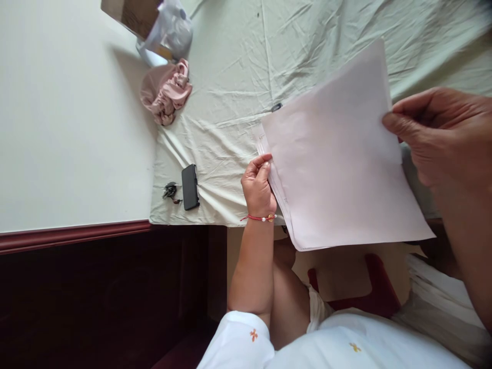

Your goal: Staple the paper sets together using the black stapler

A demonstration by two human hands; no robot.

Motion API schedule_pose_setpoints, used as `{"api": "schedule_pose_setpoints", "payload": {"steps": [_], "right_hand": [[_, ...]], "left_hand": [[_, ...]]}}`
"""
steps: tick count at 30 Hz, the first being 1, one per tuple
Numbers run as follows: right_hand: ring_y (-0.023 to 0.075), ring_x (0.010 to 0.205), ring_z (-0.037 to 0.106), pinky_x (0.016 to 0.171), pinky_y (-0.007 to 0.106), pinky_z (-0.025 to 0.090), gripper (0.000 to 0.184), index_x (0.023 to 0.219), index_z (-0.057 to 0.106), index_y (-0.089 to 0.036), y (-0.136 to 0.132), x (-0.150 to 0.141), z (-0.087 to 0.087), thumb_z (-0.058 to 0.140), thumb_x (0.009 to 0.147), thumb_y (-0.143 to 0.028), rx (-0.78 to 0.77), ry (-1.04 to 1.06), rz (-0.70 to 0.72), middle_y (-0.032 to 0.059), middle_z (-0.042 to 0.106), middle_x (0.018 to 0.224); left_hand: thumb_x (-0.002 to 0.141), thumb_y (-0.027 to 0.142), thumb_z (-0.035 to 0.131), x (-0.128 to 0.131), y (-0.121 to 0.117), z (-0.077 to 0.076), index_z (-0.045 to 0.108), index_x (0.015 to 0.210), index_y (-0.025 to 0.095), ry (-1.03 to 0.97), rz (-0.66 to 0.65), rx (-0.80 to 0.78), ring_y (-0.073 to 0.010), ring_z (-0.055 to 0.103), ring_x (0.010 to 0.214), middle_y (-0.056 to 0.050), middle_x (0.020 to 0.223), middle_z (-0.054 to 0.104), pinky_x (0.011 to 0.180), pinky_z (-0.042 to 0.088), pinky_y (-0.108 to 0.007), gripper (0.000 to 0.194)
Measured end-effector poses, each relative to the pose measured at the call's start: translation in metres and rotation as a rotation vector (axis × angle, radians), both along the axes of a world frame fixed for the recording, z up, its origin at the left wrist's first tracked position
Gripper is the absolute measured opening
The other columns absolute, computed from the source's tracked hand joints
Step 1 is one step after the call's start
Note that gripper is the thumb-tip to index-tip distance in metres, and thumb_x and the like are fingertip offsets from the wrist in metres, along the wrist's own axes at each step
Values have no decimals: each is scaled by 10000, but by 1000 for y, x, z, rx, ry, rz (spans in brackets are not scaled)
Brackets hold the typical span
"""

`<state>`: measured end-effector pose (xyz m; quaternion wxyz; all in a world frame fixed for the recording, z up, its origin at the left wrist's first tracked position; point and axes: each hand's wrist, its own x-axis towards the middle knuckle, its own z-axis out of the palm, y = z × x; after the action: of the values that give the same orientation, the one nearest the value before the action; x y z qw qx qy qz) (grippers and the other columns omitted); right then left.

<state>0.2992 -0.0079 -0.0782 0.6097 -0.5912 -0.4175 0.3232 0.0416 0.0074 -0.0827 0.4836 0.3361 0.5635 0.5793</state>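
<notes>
A stack of white paper sheets (pixel 338 159) is held up over the front edge of the cloth-covered table. My left hand (pixel 259 182), with a red string bracelet at the wrist, pinches the stack's left edge between thumb and fingers. At the upper right edge, my right hand (pixel 430 123) grips the paper between thumb and forefinger. The top face looks blank. Faint print shows on the sheets fanned out at the left edge. How many sheets my right hand holds cannot be told.
A pale green wrinkled cloth (pixel 226 61) covers the table. On it lie a black phone (pixel 190 187), a small bundle of dark cable (pixel 170 190) and a pink ruffled fabric item (pixel 166 92). A plastic bag (pixel 175 31) and a cardboard box (pixel 132 15) stand farther back. A red stool (pixel 378 287) is below.
</notes>
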Motion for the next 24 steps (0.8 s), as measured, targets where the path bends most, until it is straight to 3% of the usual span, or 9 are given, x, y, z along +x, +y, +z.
{"api": "schedule_pose_setpoints", "payload": {"steps": [4,9,16,20,24], "right_hand": [[37,730,599,697,224,520,147,912,770,-177,0,-1,-2,800,775,-221,87,10,43,7,690,848],[46,763,613,742,243,523,135,902,763,-180,0,-3,0,799,773,-198,146,60,82,7,701,867],[78,784,622,872,363,567,279,921,751,-183,2,1,-1,860,724,-346,192,117,137,15,699,892],[72,772,620,861,345,568,275,905,753,-171,2,1,-1,868,714,-332,194,150,136,21,693,878],[64,776,616,818,301,552,233,916,764,-187,2,-2,1,860,719,-266,203,148,150,5,694,864]], "left_hand": [[766,291,742,2,0,2,779,835,212,-60,17,4,-141,676,866,-19,864,742,845,514,-274,111],[791,395,742,2,1,4,772,839,207,-69,49,-31,-200,710,989,-42,889,760,896,532,-315,195],[740,464,790,-3,3,0,758,858,211,-69,84,-60,-213,713,1063,-36,928,764,923,537,-323,281],[759,469,799,-2,2,1,775,841,216,-105,55,-54,-214,721,1027,-42,907,776,900,553,-322,267],[672,348,887,-3,2,0,771,791,223,-129,27,-19,-164,720,900,-6,858,777,895,555,-310,208]]}}
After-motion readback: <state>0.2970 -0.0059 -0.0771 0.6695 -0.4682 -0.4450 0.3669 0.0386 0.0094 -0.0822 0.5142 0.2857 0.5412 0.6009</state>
